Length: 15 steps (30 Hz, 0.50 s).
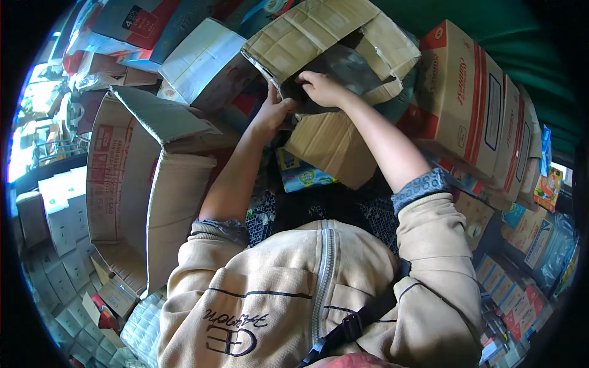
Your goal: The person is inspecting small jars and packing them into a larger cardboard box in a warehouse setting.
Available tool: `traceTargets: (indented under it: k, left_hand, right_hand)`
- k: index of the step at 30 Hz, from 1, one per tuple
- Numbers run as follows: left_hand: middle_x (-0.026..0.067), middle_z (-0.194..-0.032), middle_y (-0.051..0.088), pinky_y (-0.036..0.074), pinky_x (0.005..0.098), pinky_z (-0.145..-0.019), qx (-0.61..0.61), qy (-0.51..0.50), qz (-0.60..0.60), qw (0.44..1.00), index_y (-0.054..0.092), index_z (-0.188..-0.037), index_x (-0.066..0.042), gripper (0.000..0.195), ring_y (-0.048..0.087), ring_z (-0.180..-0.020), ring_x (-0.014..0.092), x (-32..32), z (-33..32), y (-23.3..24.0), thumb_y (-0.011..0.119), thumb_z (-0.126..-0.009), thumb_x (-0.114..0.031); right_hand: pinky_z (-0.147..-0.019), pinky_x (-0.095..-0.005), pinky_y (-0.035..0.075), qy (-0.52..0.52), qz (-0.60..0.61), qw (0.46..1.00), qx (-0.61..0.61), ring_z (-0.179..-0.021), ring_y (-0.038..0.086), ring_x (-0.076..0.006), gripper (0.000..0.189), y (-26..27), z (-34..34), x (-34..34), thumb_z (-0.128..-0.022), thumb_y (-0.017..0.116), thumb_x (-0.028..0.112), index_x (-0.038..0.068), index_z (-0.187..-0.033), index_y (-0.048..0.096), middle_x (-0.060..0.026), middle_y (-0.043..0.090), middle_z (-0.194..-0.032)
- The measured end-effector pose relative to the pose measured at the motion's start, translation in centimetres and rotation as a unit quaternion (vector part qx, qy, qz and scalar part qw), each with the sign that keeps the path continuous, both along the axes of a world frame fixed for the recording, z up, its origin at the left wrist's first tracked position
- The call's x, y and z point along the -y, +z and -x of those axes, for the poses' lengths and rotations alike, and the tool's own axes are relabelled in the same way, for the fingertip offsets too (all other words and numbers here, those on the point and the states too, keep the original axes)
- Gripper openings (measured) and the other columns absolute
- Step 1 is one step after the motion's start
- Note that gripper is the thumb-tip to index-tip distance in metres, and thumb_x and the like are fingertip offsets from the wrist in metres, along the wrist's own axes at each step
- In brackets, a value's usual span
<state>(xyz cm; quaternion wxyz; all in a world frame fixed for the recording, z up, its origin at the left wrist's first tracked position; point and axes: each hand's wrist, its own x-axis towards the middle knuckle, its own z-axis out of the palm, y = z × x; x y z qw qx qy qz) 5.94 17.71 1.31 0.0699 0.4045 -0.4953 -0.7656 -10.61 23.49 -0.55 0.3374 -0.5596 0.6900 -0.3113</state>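
An opened brown cardboard box (309,34) is tilted before me, one flap (333,145) hanging down towards my lap. My left hand (275,106) grips the left edge of its opening, fingers along the outside and thumb at the inner side. Over the opening is my right hand (318,87), its fingers curled; whether they hold anything cannot be told. Crumpled clear plastic (352,66) shows inside the box. Below the hanging flap lies a blue and green printed package (303,175), partly covered.
At my left stands a large open carton (179,198), with a closed pale carton (202,60) behind it. Red and brown cartons (460,96) are stacked at the right, beside a green sheet (511,41). Many white boxes (60,216) fill the far left.
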Motion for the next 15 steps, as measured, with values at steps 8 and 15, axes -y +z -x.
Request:
traceTargets:
  k: [8, 15]
  left_hand:
    - [0.0080, -0.120, 0.046, 0.043, 0.0255, -0.080, -0.038, 0.029, 0.091, 0.995, 0.006, -0.143, -0.014, 0.085, 0.048, -0.098, 0.018, -0.6, -0.3, -1.3, 0.055, -0.074, -0.007]
    - [0.0256, -0.130, 0.035, 0.034, 0.0381, -0.098, 0.036, 0.011, 0.176, 0.984, -0.004, -0.142, -0.010, 0.096, 0.038, -0.119, 0.034, -0.6, 0.5, -3.0, 0.059, -0.070, -0.014]
  right_hand:
    - [-0.091, -0.0381, 0.044, 0.261, -0.361, 0.869, -0.216, -0.108, 0.055, -0.0318, 0.047, 0.1, 1.3, 2.0, -0.080, 0.051, 0.021, 0.008, -0.125, 0.050, -0.0182, 0.056, -0.118]
    - [-0.101, -0.0376, 0.034, -0.016, -0.057, 0.893, -0.447, -0.120, 0.046, -0.0282, 0.040, -3.4, 7.3, -0.3, -0.080, 0.055, 0.021, 0.012, -0.119, 0.059, -0.0145, 0.053, -0.126]
